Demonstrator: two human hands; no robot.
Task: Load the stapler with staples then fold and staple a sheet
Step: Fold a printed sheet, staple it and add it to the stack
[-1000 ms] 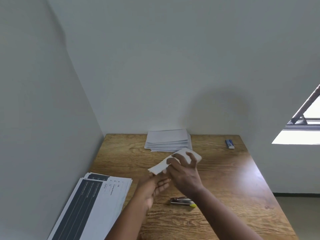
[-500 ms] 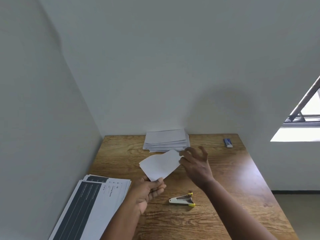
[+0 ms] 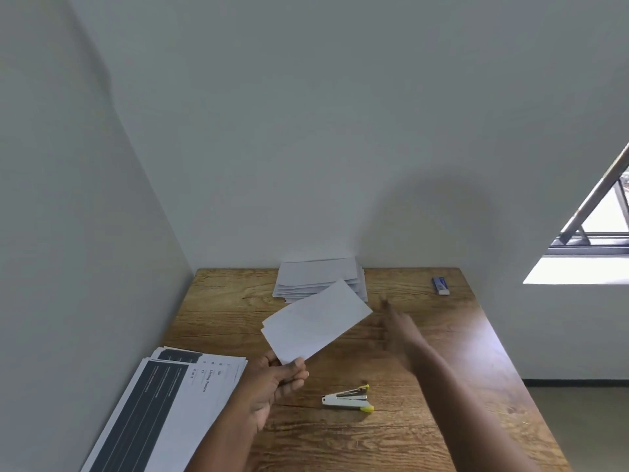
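Since half a second ago the folded sheet has swung up and flattened out, and the right hand has let go of it and drawn off to the right. Now only the left hand holds the sheet: its fingers are pinched closed on the lower corner, and the paper rises from them up and to the right, clear of the tabletop. The right hand is motion-blurred, just beyond the sheet's right corner and not touching it; its fingers look loosely spread and hold nothing.

Below and to the right of the left fingers, the small white stapler with yellow ends lies on its side on the wood, touched by neither hand. Beyond the sheet's upper edge, a stack of folded white sheets sits against the back wall, partly hidden by the held paper. Far past the right hand, near the back right corner, lies a small blue box; its label cannot be read. To the left of the left hand, a pile of printed pages with dark panels runs along the side wall.
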